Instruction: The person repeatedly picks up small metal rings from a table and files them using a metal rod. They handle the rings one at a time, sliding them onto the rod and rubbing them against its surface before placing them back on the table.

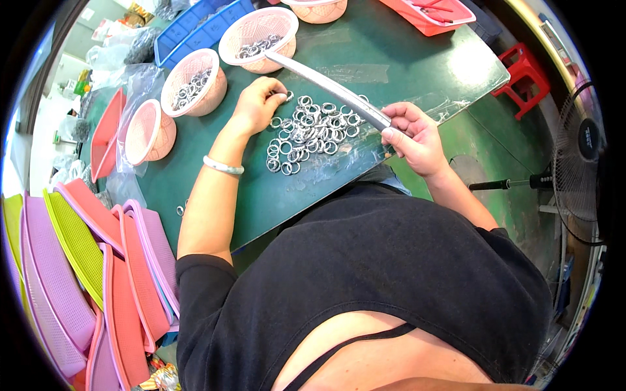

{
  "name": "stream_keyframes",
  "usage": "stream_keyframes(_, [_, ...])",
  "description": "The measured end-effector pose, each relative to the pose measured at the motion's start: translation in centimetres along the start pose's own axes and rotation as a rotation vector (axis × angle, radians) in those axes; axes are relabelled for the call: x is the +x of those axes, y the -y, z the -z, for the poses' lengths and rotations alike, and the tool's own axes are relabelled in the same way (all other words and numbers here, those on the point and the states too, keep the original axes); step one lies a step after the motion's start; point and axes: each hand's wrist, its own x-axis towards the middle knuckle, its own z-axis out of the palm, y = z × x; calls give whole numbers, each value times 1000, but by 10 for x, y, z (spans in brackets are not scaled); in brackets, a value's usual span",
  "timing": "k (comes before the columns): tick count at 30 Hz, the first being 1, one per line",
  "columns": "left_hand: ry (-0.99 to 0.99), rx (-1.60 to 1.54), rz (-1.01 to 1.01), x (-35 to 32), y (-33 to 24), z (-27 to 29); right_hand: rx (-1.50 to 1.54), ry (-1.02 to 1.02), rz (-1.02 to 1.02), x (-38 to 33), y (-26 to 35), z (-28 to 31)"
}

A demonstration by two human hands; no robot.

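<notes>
My right hand is closed around the thick end of a long, tapered metal ring mandrel, which slants up to the left over the table. At the left edge of the ring pile, the thumb and fingers of my left hand are pinched together on a small silver-coloured ring. A loose pile of metal rings lies on the green tabletop between my two hands. The mandrel's thin tip is above and apart from my left hand.
Pink baskets with rings stand beyond my left hand, next to a smaller pink basket. A blue crate and a red tray sit farther back. Colourful stacked baskets fill the lower left. A red stool and black fan stand right.
</notes>
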Motion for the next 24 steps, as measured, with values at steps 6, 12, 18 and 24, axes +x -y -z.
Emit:
stream_keyframes(6, [-62,62,-38,-11,-9,-1,0,-9,-20,0,-5,0])
stream_keyframes(12, [-101,240,-274,-4,-2,-5,-24,-12,-32,0,-4,-3])
stream_keyframes(18, [-157,-860,127,-14,-17,6,-30,-14,-70,-2,-3,-1])
stream_keyframes(24, [-291,-1023,90,-26,-21,12,-53,77,-121,-1,1,-8])
